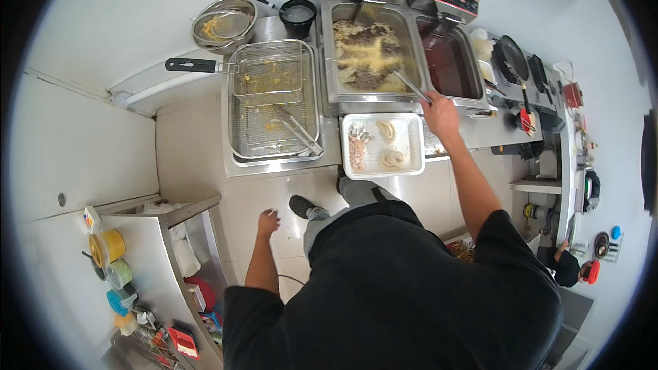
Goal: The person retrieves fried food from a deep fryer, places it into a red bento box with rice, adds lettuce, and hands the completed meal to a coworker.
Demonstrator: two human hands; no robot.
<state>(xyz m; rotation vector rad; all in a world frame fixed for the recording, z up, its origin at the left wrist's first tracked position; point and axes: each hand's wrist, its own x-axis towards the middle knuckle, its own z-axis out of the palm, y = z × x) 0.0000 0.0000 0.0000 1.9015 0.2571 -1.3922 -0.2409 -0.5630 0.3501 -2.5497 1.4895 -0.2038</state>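
My right hand [441,115] is closed round metal tongs [410,85], whose tips reach into the left fryer's oil [363,82]. Pale yellow battered food [373,57] floats there amid foam. Away from the counter, my left hand [269,223] hangs above the floor, its fingers loosely bent and apart, with nothing seen in it. Just in front of the fryer stands a white tray [417,147] with pale curled pieces [391,159] and small pinkish pieces [358,149].
On the left, a wire draining rack [260,138] holds a black-handled fry basket [267,75] and other tongs [298,129]. Behind it are metal strainers [225,25] and a black pot [297,19]. A second fryer [449,62] with dark oil adjoins. Pans [513,57] lie farther right.
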